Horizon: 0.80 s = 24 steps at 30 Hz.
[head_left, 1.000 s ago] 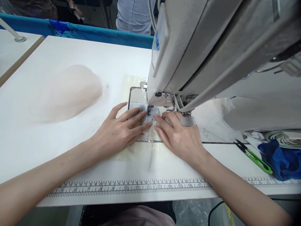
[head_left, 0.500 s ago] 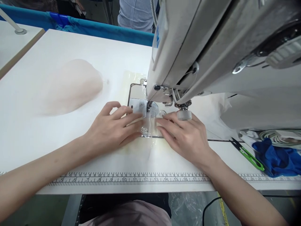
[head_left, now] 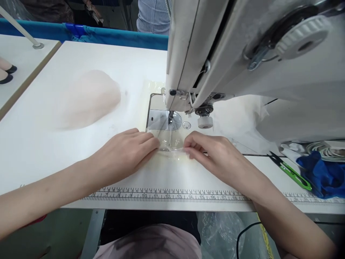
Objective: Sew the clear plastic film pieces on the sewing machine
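Note:
A thin, see-through piece of fabric (head_left: 176, 148) stretches between my hands, just in front of the sewing machine's needle and presser foot (head_left: 170, 117). My left hand (head_left: 132, 149) is closed on its left side, fingertips together; the thumb is hidden. On the other side, my right hand (head_left: 207, 147) pinches the fabric's right edge between thumb and fingers. Beneath the foot lies the metal needle plate (head_left: 159, 120), framed by clear, yellowish tape. Left of the machine, a sheer beige rounded fabric piece (head_left: 91, 99) rests on the white table.
The machine head (head_left: 199, 54) overhangs from the right. Green thread snips (head_left: 292, 172) lie at right beside a blue cloth (head_left: 325, 172). Sheer white material (head_left: 239, 122) sits behind my right hand. A printed ruler (head_left: 172, 196) runs along the front edge. Another person's fingers (head_left: 7, 72) show at far left.
Both hands have drawn back toward me from the needle plate. My right fingers have closed into a pinch on the fabric, and my left fingers, spread before, have come together.

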{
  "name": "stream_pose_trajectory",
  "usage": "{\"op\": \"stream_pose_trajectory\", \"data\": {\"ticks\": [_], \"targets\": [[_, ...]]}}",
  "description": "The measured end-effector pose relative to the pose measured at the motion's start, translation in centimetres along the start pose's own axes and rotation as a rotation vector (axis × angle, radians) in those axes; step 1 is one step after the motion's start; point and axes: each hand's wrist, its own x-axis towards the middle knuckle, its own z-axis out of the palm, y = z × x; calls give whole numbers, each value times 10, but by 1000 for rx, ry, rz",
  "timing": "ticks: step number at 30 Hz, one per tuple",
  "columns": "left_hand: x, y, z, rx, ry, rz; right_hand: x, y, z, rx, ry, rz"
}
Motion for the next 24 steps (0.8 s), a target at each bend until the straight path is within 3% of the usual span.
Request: {"op": "stream_pose_trajectory", "data": {"ticks": [4, 9, 11, 19, 21, 24], "targets": [[22, -7, -1, -97, -81, -62, 5, 1, 7, -97, 98, -130], [44, -22, -6, -268, -182, -103, 13, 10, 21, -147, 454, -183], [49, -25, -10, -338, -185, -106, 16, 12, 24, -144, 524, -168], [42, -26, -9, -498, -167, -50, 16, 9, 23, -110, 477, -197], [36, -23, -1, -389, -79, 44, 13, 9, 22, -181, 434, -283], [24, -15, 14, -21, 157, 243, 10, 9, 23, -329, 385, -408]]}}
